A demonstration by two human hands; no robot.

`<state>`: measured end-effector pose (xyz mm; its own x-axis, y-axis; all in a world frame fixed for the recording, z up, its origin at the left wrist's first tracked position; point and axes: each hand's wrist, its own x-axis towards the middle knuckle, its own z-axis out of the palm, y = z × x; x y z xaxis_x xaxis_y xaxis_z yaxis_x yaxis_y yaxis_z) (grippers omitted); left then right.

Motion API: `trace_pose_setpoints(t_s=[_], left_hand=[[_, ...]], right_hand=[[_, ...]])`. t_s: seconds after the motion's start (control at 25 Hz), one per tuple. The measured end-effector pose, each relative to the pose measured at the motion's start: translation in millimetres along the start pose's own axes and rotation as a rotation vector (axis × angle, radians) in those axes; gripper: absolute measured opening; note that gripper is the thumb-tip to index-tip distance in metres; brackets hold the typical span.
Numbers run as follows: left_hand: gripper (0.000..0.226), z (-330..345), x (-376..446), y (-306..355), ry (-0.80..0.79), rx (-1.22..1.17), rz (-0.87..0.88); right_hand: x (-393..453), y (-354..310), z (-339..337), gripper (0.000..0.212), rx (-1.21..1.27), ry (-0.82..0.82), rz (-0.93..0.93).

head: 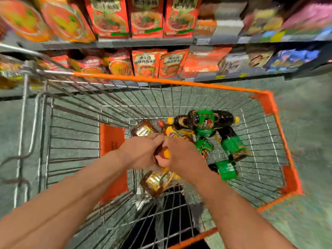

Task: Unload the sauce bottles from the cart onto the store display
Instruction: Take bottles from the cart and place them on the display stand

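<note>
At centre frame, inside a wire cart (280,133), left hand (142,151) and right hand (181,155) close together around one yellow-labelled sauce bottle (164,153), likely to lift it; more bottles (206,123) lie loose, shelves (143,41) across the top

Cart (269,103) open above; bottles (204,123) crowd its floor.

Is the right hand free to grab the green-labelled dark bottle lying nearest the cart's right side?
Probably not yet: the right hand and left hand are both closed on a yellow-labelled bottle; nothing covers the green-labelled dark bottle.
</note>
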<state>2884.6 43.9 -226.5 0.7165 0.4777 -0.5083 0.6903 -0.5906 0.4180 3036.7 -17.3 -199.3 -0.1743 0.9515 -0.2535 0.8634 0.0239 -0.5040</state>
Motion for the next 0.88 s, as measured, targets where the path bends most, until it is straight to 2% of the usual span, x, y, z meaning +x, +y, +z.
trace_pose_setpoints(t_s=[0.16, 0.32, 0.44, 0.56, 0.64, 0.72, 0.8, 0.88], left_hand=[[0.099, -60.9, -33.7, 59.7, 0.091, 0.278, 0.233], [0.092, -98.7, -57.6, 138.0, 0.090, 0.312, 0.388], [0.079, -116.0, -75.4, 214.3, 0.085, 0.287, 0.524], [0.079, -120.8, -84.7, 296.9, 0.106, 0.429, 0.628], [0.087, -118.2, -92.6, 355.1, 0.194, 0.558, 0.707], [0.088, -111.4, -111.7, 426.0, 0.261, 0.653, 0.826], [0.086, -96.4, -136.3, 499.3, 0.287, 0.688, 0.954], [0.084, -75.2, -159.2, 567.8, 0.298, 0.708, 1.067]], right_hand=[[-71.6, -29.3, -71.6, 0.036, 0.031, 0.152, 0.052], [-139.5, -47.3, -131.4, 0.029, 0.069, 0.166, 0.082], [-211.3, -44.9, -165.4, 0.025, 0.112, 0.287, 0.176], [-296.5, -38.3, -182.8, 0.037, 0.121, 0.513, 0.287], [-358.9, -38.8, -193.0, 0.045, 0.188, 0.682, 0.417], [-434.7, -42.3, -197.3, 0.042, 0.252, 0.810, 0.502], [-514.6, -44.7, -191.1, 0.030, 0.251, 0.937, 0.608], [-590.3, -47.8, -174.3, 0.035, 0.217, 1.024, 0.750]])
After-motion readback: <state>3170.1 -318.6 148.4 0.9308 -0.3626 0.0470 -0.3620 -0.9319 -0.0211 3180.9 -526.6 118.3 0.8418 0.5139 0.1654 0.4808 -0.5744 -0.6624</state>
